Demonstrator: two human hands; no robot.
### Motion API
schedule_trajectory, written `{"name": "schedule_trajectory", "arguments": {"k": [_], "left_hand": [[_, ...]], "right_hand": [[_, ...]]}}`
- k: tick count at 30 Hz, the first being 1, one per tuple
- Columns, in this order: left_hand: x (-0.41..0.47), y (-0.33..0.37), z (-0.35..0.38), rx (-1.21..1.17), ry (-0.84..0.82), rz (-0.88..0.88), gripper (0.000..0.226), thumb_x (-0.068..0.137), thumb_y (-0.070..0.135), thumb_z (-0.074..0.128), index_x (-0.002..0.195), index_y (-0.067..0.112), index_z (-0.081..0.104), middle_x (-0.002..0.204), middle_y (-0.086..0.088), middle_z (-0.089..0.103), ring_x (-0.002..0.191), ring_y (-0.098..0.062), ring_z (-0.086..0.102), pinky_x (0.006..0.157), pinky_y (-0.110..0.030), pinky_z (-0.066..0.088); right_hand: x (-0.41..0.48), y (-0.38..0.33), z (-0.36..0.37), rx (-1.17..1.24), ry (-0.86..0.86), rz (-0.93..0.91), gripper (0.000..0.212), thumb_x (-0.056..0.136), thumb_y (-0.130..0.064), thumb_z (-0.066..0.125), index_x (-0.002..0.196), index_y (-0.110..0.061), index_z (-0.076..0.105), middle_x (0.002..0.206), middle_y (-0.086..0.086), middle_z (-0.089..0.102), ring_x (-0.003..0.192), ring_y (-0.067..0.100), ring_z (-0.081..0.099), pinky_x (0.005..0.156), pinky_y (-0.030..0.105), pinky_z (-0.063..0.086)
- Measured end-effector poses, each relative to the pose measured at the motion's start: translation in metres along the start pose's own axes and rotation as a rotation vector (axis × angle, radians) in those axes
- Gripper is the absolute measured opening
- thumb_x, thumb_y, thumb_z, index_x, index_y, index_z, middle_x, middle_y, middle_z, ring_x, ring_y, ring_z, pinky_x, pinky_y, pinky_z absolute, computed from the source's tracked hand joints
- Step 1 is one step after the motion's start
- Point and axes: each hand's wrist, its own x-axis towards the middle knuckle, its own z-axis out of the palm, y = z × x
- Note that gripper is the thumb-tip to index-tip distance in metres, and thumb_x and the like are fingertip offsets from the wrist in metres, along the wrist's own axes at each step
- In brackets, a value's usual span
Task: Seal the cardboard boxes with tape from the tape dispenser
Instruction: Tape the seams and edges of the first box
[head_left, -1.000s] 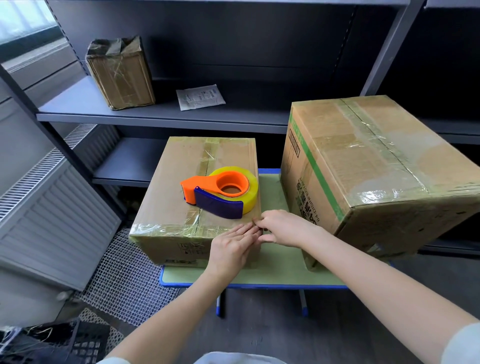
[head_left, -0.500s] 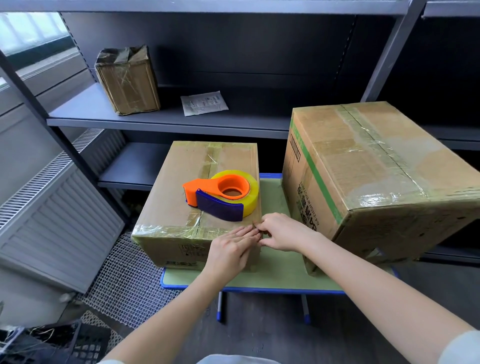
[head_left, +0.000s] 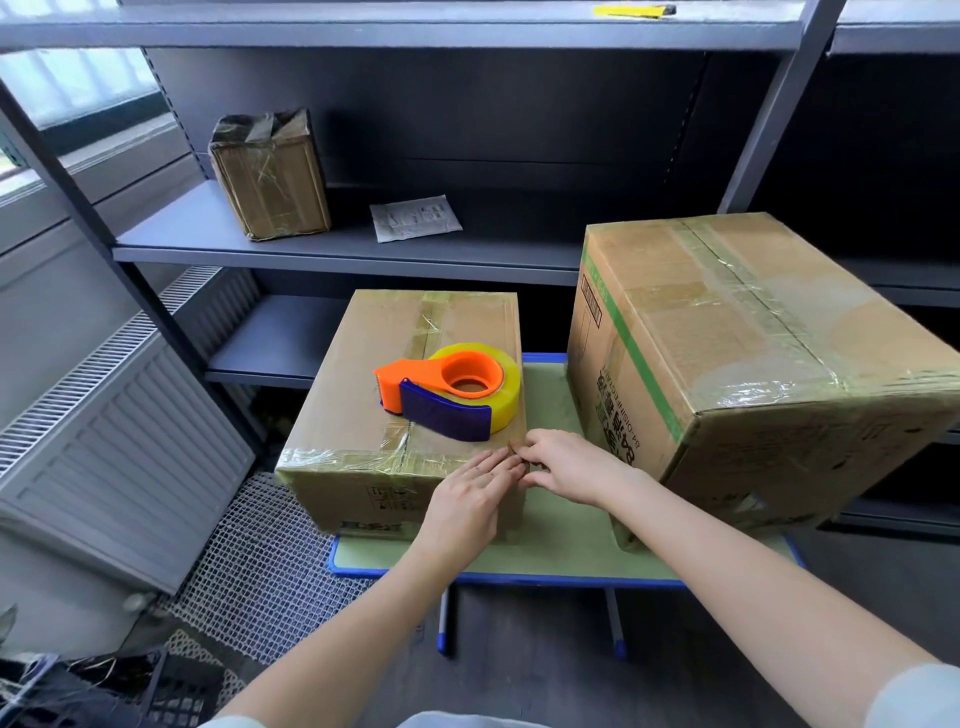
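From the head camera, both hands meet at the near right corner of the small box (head_left: 415, 395). The left hand (head_left: 470, 501) lies flat with its fingers together, pressing on the front of the box. The right hand (head_left: 563, 467) is curled, and its fingertips pinch something small at the corner; it looks like a tape end, but it is too small to be sure. The tape dispenser (head_left: 449, 392) sits on top of the box, just past the hands, and nobody holds it. A big box (head_left: 753, 364) stands just to the right of the right hand, tipped a little. Both boxes rest on a low table (head_left: 561, 564).

To do this step well, I think the hands should rub the tape down hard along the edge, so no bubbles or loose bits stay.

The boxes are brown cardboard with flat sides and sharp corners. The tape on them is clear, shiny and wrinkly. The dispenser is smooth plastic, orange and blue, with a round yellow roll. The table top is flat, pale green, with a blue rim.
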Motion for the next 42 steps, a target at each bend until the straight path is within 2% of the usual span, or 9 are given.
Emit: {"name": "schedule_trajectory", "arguments": {"k": [7, 11, 17, 19, 22, 27, 31, 36, 42], "left_hand": [[0.002, -0.003, -0.022, -0.159, -0.115, -0.068, 0.047, 0.08, 0.014, 0.037, 0.117, 0.007, 0.065, 0.125, -0.008, 0.061, 0.124, -0.018, 0.052, 0.109, -0.025, 0.028], [0.001, -0.012, -0.035, -0.213, -0.064, -0.167, 0.036, 0.084, 0.018, 0.044, 0.11, 0.015, 0.068, 0.116, 0.002, 0.067, 0.107, -0.014, 0.062, 0.094, -0.024, 0.047], [-0.011, -0.042, -0.06, -0.104, 0.076, -0.327, 0.021, 0.09, 0.015, 0.056, 0.108, 0.016, 0.068, 0.093, -0.004, 0.072, 0.082, -0.024, 0.066, 0.07, -0.033, 0.051], [-0.011, -0.049, -0.071, -0.093, 0.103, -0.378, 0.026, 0.092, 0.015, 0.054, 0.114, 0.015, 0.066, 0.101, -0.004, 0.071, 0.09, -0.025, 0.066, 0.076, -0.034, 0.05], [-0.01, -0.06, -0.082, -0.08, 0.085, -0.459, 0.034, 0.095, 0.015, 0.049, 0.127, 0.012, 0.058, 0.118, -0.007, 0.066, 0.112, -0.025, 0.058, 0.098, -0.031, 0.04], [-0.01, -0.076, -0.085, 0.03, -0.073, -0.467, 0.037, 0.097, 0.023, 0.046, 0.134, 0.022, 0.052, 0.144, -0.007, 0.043, 0.137, -0.016, 0.034, 0.116, -0.04, 0.002], [-0.008, -0.073, -0.089, 0.047, -0.138, -0.466, 0.046, 0.098, 0.024, 0.042, 0.143, 0.025, 0.038, 0.15, -0.006, 0.034, 0.141, -0.013, 0.026, 0.117, -0.035, 0.003], [0.004, -0.066, -0.091, -0.042, 0.054, -0.428, 0.049, 0.096, 0.012, 0.043, 0.144, 0.011, 0.034, 0.139, -0.007, 0.05, 0.134, -0.015, 0.039, 0.114, -0.02, 0.007], [0.033, -0.046, -0.089, 0.017, 0.181, -0.28, 0.047, 0.084, 0.009, 0.052, 0.13, 0.002, 0.054, 0.129, -0.023, 0.054, 0.119, -0.037, 0.054, 0.103, -0.041, 0.028]], "right_hand": [[-0.007, -0.015, 0.002, -0.024, 0.034, 0.067, 0.044, 0.097, -0.028, 0.046, 0.138, -0.009, 0.043, 0.12, 0.011, 0.048, 0.11, 0.026, 0.05, 0.091, 0.036, 0.045], [-0.007, -0.024, -0.002, -0.185, 0.049, 0.117, 0.042, 0.095, -0.035, 0.045, 0.129, -0.011, 0.049, 0.114, 0.009, 0.049, 0.107, 0.025, 0.049, 0.082, 0.037, 0.044], [0.008, -0.044, -0.008, -0.254, 0.499, 0.045, 0.037, 0.084, -0.035, 0.066, 0.1, -0.002, 0.059, 0.1, 0.012, 0.055, 0.092, 0.028, 0.052, 0.082, 0.04, 0.05], [0.022, -0.05, -0.014, -0.246, 0.5, 0.056, 0.048, 0.085, -0.036, 0.065, 0.116, 0.0, 0.055, 0.116, 0.015, 0.054, 0.109, 0.03, 0.05, 0.097, 0.041, 0.044], [0.045, -0.058, -0.02, -0.256, 0.388, 0.087, 0.064, 0.09, -0.044, 0.055, 0.137, -0.005, 0.037, 0.144, 0.011, 0.037, 0.136, 0.026, 0.029, 0.115, 0.037, 0.014], [0.071, -0.068, -0.019, -0.195, 0.22, 0.168, 0.055, 0.092, -0.043, 0.054, 0.135, -0.012, 0.038, 0.13, 0.005, 0.055, 0.125, 0.024, 0.045, 0.115, 0.044, 0.008], [0.07, -0.067, -0.021, -0.187, 0.246, 0.169, 0.044, 0.093, -0.04, 0.054, 0.127, -0.013, 0.044, 0.122, 0.003, 0.059, 0.119, 0.023, 0.049, 0.114, 0.044, 0.011], [0.062, -0.064, -0.024, -0.123, 0.28, 0.185, 0.044, 0.092, -0.04, 0.055, 0.126, -0.014, 0.045, 0.12, 0.002, 0.06, 0.118, 0.022, 0.05, 0.114, 0.042, 0.012], [0.037, -0.056, -0.064, -0.064, 0.419, 0.198, 0.042, 0.093, -0.038, 0.054, 0.126, -0.014, 0.046, 0.119, 0.001, 0.06, 0.116, 0.021, 0.051, 0.114, 0.043, 0.014]]}}
